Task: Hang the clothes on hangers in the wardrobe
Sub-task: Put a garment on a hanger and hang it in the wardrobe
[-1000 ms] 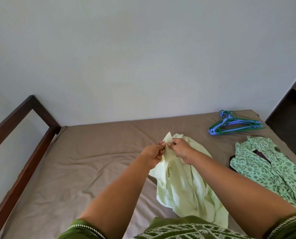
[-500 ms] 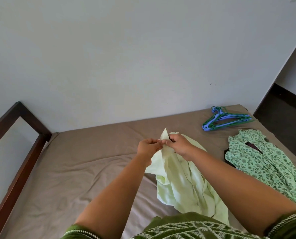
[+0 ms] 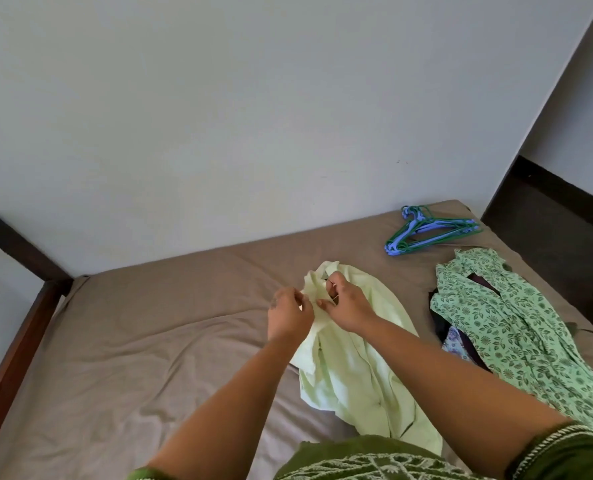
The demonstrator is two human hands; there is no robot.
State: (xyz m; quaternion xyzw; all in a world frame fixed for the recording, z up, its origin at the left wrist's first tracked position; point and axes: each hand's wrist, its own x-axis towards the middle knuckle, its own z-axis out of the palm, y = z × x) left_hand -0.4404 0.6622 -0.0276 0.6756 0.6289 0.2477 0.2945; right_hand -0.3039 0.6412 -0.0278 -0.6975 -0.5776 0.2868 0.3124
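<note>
The pale green shirt (image 3: 354, 358) is spread on the bed (image 3: 149, 341) at the centre of the frame, its long axis running from its top end between the hands down towards the lower right. That top end is pinched by the left hand (image 3: 290, 315) and the right hand (image 3: 345, 308), held close together. The hangers (image 3: 430, 230) are stacked in the upper right of the frame, well apart from the shirt and nearer the right hand, so that hand would probably reach for one. A patterned green garment (image 3: 516, 323) is heaped at the right, over darker clothes that are hard to make out. No wardrobe is seen. The fingertips are partly hidden by cloth.
</note>
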